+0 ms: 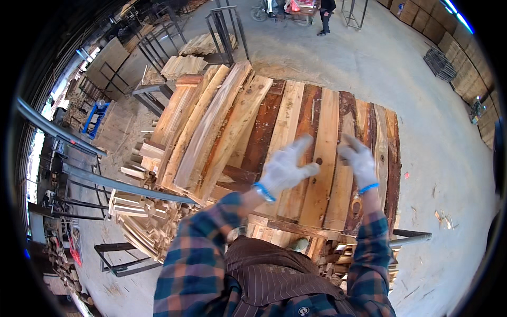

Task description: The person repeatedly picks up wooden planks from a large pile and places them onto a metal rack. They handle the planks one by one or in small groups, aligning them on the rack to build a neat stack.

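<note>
Both of my hands wear white work gloves with blue cuffs. My left hand (287, 168) is over the middle of a stack of rough wooden boards, its fingers stretched out and its thumb apart. To its right, my right hand (360, 162) hovers over or rests on the right-hand boards, fingers extended; whether it touches them I cannot tell. Neither hand holds anything. Between the hands lies a pale knotted board (319, 195). Several boards show dark bark strips, like the bark-edged board (393, 158) at the right end. Left of my hands, more boards (222, 132) lie slanted on top.
Grey metal bars (127, 186) reach in from the left beside split wood offcuts (142, 222). A metal prong (414, 238) sticks out at the lower right. Beyond the stack stand metal racks (227, 31), a person (326, 16) and a cart (301, 13). Stacked panels line the right wall.
</note>
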Available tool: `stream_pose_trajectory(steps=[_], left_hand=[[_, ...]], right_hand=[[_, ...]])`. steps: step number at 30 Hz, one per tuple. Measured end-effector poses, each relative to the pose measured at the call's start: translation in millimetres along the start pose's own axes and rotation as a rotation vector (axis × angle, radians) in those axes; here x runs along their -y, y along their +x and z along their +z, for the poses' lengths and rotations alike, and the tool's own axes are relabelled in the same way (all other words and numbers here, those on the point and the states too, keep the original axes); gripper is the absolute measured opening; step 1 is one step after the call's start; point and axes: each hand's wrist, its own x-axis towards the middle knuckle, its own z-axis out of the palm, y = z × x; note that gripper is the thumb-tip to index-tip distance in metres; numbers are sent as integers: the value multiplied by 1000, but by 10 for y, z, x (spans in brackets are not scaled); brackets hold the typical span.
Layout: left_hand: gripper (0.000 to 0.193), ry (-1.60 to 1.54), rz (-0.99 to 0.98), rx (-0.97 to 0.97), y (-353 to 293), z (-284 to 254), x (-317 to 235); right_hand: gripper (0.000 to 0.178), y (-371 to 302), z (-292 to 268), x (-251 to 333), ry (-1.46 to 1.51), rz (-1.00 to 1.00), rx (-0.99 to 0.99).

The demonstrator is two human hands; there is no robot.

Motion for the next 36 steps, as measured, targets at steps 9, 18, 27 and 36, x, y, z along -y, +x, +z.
stream_pose_trajectory(steps=[9, 18, 27, 36], left_hand=[[99, 639, -265, 63, -102, -1951, 1062], [82, 596, -145, -41, -56, -1755, 1195], [87, 678, -239, -28, 18, -1630, 1123], [90, 726, -324, -57, -15, -1577, 1163]], right_hand=[[60, 441, 3054, 690, 43, 185, 26], [70, 351, 1331, 625, 10, 32, 35], [87, 82, 124, 137, -1213, 28, -6], [86, 604, -145, 658, -1242, 92, 232]])
